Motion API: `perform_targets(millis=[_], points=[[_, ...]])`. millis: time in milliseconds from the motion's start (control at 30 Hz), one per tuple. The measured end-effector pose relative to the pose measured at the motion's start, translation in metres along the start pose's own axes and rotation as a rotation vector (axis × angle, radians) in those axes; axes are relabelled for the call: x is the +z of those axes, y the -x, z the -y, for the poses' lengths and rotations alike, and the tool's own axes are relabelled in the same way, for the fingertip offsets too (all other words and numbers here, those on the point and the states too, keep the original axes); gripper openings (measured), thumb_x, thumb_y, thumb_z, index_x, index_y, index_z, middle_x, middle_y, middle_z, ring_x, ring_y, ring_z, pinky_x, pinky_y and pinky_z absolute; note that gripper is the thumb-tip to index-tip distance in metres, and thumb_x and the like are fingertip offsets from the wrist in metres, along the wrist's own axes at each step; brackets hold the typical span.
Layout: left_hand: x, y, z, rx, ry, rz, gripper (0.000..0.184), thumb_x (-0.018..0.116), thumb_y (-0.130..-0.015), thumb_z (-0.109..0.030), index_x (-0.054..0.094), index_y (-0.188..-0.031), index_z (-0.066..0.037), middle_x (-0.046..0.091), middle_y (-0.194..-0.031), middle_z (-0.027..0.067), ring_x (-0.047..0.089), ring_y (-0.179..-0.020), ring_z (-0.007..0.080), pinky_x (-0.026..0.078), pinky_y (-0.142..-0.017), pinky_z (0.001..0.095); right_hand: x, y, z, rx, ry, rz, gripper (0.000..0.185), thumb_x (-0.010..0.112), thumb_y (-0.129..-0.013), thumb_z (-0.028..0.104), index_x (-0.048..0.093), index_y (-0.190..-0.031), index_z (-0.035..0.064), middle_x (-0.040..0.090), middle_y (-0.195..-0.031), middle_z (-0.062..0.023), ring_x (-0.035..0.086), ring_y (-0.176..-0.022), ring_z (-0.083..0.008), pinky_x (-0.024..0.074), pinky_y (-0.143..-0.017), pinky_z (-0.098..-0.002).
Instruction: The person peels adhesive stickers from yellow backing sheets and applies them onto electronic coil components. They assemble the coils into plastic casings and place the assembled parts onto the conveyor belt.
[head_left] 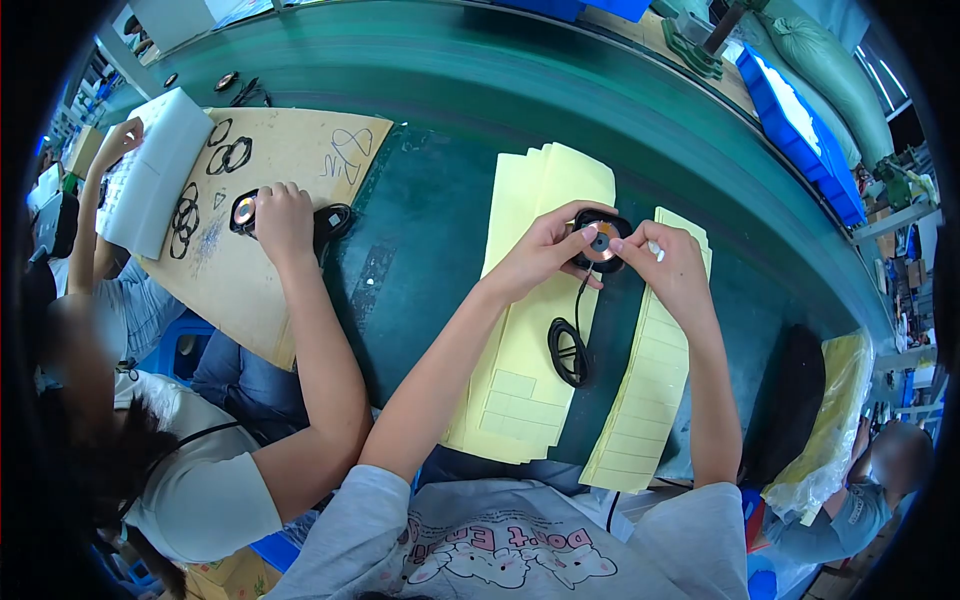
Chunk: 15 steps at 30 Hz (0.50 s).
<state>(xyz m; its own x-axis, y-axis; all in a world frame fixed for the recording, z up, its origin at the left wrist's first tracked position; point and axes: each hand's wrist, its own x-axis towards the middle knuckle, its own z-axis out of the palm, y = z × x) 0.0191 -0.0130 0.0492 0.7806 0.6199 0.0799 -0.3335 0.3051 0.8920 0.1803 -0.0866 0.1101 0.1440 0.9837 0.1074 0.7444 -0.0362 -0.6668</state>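
Observation:
My left hand (540, 250) grips a round black wireless charger housing (597, 218) by its side, thumb on the face. A copper coil (602, 247) with a grey centre shows in the open housing. My right hand (677, 275) is pinched at the coil's right edge. A small white-tipped object (656, 250) sticks out between its fingers; its other end is hidden. From the housing a black cable hangs down to a tied bundle (567, 352). Beneath lie yellow sheets (520, 330), and a narrower yellow strip stack (645, 390) lies under my right forearm.
On the left, a co-worker's hand (285, 225) is at another coil unit (243, 211) on a cardboard sheet (340, 150) with several black rings (236, 155). White foam (165, 170) stands beyond. A green conveyor belt (430, 80) runs behind; a blue tray (800, 130) sits back right.

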Motion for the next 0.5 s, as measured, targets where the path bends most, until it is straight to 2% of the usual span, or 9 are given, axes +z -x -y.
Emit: perform_targets(millis=[200, 300, 500], points=[[0.003, 0.001, -0.001, 0.011, -0.004, -0.019, 0.030, 0.044, -0.096, -0.018, 0.048, -0.122, -0.005, 0.057, -0.100, 0.0053, 0.059, -0.085, 0.0121, 0.059, -0.070, 0.0311, -0.004, -0.002, 0.007, 0.048, 0.130, 0.031, 0.028, 0.066, -0.077, 0.033, 0.067, -0.072, 0.0057, 0.055, -0.056, -0.0064, 0.054, -0.052, -0.0191, 0.0352, -0.050, -0.0330], [0.002, 0.000, 0.001, 0.005, -0.021, -0.020, 0.032, 0.045, -0.096, -0.017, 0.046, -0.125, -0.005, 0.059, -0.103, 0.0075, 0.060, -0.087, 0.0138, 0.059, -0.070, 0.0314, -0.005, -0.003, 0.007, 0.054, 0.151, 0.047, 0.028, 0.066, -0.076, 0.034, 0.067, -0.072, 0.0067, 0.056, -0.057, -0.0064, 0.054, -0.054, -0.0199, 0.0358, -0.050, -0.0338], [0.006, 0.000, -0.001, 0.005, -0.018, -0.049, 0.028, 0.044, -0.096, -0.018, 0.048, -0.121, -0.006, 0.057, -0.101, 0.0058, 0.058, -0.084, 0.0120, 0.059, -0.067, 0.0296, -0.007, -0.004, 0.012, 0.093, 0.218, 0.069, 0.028, 0.066, -0.076, 0.034, 0.065, -0.071, 0.0060, 0.058, -0.062, -0.0076, 0.056, -0.060, -0.0218, 0.0392, -0.054, -0.0347]])
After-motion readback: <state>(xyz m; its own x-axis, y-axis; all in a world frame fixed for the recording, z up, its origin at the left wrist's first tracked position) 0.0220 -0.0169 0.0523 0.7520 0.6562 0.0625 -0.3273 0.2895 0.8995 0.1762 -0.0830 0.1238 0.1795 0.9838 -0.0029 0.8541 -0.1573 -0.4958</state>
